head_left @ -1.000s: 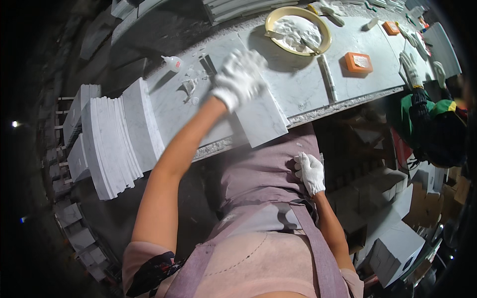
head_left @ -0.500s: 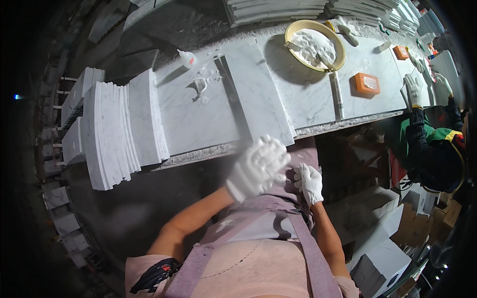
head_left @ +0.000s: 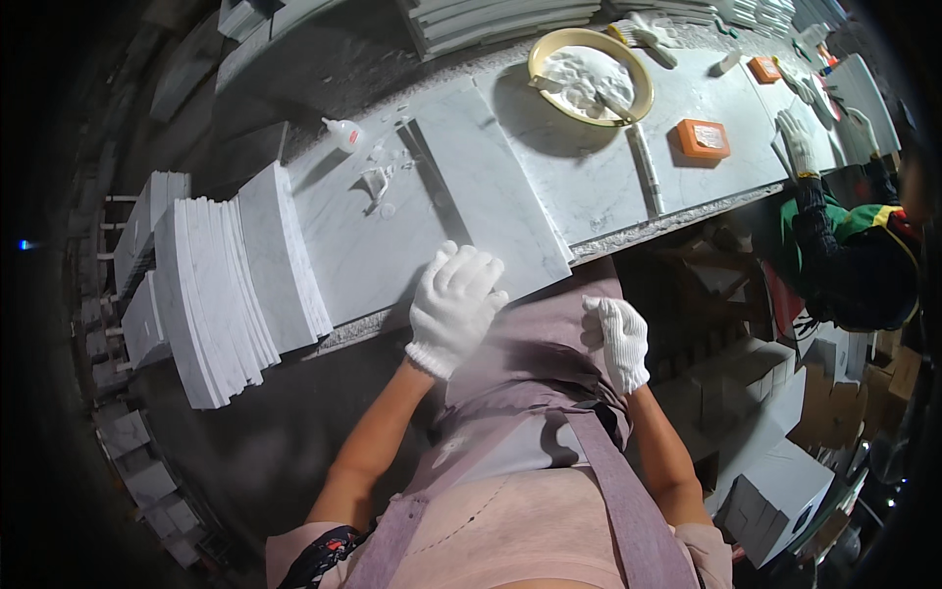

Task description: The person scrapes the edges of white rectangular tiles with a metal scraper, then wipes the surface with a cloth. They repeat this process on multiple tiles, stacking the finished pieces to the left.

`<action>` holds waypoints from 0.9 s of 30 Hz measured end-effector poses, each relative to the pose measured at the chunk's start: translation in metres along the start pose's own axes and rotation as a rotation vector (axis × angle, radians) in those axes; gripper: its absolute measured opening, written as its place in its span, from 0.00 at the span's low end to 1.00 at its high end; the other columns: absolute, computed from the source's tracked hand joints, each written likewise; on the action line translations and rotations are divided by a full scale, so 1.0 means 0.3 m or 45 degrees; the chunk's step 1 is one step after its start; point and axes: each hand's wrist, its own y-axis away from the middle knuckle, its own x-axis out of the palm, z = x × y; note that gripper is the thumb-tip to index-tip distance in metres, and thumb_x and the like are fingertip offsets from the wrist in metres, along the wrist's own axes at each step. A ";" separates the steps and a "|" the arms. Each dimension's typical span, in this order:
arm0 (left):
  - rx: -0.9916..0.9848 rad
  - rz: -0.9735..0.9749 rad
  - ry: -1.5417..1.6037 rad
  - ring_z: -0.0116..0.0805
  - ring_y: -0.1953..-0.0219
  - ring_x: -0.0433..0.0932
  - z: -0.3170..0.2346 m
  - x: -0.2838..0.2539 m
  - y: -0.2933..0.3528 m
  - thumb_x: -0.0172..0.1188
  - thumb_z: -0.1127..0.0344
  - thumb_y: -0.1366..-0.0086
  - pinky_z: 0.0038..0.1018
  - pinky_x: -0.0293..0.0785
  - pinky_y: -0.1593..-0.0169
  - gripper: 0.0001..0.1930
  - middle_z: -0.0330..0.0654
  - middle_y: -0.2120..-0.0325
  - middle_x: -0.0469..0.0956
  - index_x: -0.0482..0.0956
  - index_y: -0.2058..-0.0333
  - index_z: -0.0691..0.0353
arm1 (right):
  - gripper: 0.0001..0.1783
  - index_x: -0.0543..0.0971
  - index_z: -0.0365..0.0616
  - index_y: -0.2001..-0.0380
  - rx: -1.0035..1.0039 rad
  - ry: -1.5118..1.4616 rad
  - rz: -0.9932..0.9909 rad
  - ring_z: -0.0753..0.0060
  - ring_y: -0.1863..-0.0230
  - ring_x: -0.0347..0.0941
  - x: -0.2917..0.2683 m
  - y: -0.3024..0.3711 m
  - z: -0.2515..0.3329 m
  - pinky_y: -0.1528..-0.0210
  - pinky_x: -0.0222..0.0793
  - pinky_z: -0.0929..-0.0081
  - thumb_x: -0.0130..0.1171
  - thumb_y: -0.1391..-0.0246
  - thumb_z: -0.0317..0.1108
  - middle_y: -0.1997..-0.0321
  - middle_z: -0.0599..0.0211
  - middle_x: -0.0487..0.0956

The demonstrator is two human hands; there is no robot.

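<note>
My left hand (head_left: 456, 312), in a white knit glove, is held with fingers stretched out at the front edge of the workbench. Its fingertips overlap the near end of a long pale marble slab (head_left: 491, 187); whether they touch it I cannot tell. My right hand (head_left: 620, 344), gloved the same way, hovers over my purple apron (head_left: 549, 324) with its fingers curled. The inside of that hand is hidden. Left of the slab, white scraps (head_left: 376, 184) and a small white squeeze bottle (head_left: 343, 135) rest on the bench.
Upright marble pieces (head_left: 211, 285) line the bench's left end. A yellow basin (head_left: 643, 83) of white powder, a long thin bar (head_left: 648, 172) and an orange block (head_left: 703, 138) are to the right. Further right, a co-worker's gloved hand (head_left: 797, 142) rests on the bench. Stacked slabs (head_left: 500, 22) stand behind.
My left hand has moved left, away from the right hand, to the slab's near end. My right hand stays over the apron, fingers still curled. The whole view has shifted slightly.
</note>
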 end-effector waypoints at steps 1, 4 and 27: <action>0.018 -0.001 0.015 0.44 0.52 0.79 0.009 0.000 -0.009 0.71 0.63 0.50 0.45 0.72 0.41 0.18 0.40 0.61 0.80 0.81 0.59 0.58 | 0.18 0.84 0.40 0.54 -0.086 0.038 -0.017 0.79 0.75 0.77 0.008 -0.011 0.024 0.74 0.73 0.79 0.57 0.26 0.46 0.69 0.69 0.83; -0.004 0.046 0.037 0.47 0.50 0.78 0.028 0.003 -0.011 0.72 0.65 0.49 0.47 0.71 0.39 0.20 0.43 0.57 0.81 0.82 0.55 0.59 | 0.16 0.81 0.40 0.45 -0.226 0.125 0.005 0.80 0.70 0.78 0.044 -0.061 0.092 0.68 0.76 0.80 0.59 0.27 0.39 0.60 0.66 0.85; -0.738 0.191 0.701 0.56 0.25 0.58 -0.203 0.025 0.149 0.67 0.67 0.31 0.46 0.53 0.23 0.28 0.57 0.27 0.61 0.72 0.35 0.67 | 0.23 0.77 0.41 0.35 -0.076 0.158 0.323 0.78 0.54 0.82 0.196 -0.006 0.044 0.54 0.79 0.79 0.61 0.30 0.33 0.48 0.64 0.85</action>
